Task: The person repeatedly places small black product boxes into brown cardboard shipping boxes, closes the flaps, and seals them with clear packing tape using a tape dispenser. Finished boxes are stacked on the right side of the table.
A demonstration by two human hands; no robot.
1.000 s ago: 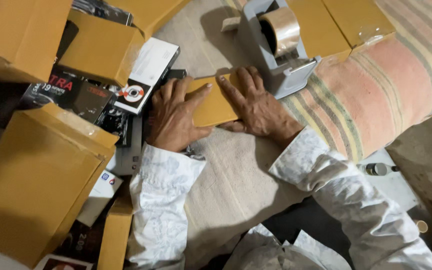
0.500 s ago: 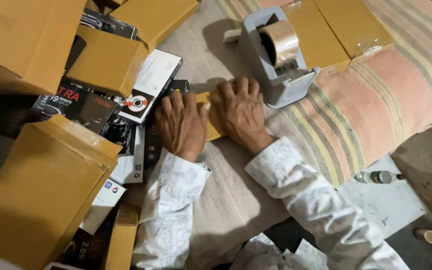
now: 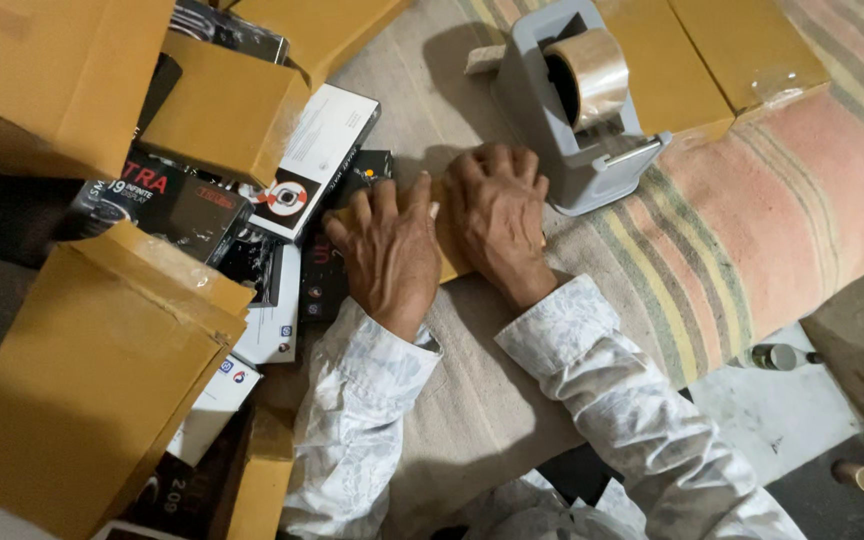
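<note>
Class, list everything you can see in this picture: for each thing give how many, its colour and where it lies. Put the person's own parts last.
small envelope: one, tan, under both hands
tape dispenser: one, grey, clear-brown roll, above the hands
large envelopes: several, tan, left side and top
printed boxes: several, black and white, left of the hands
cloth: one, striped pink and beige, right
small bottle: one, dark, floor at right
left hand: flat on the small envelope
right hand: flat on the small envelope
sleeves: two, white patterned

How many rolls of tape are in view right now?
1: a clear brownish tape roll sits in the grey desktop dispenser, just above the right hand. Others may be hidden under the brown envelopes.
</note>
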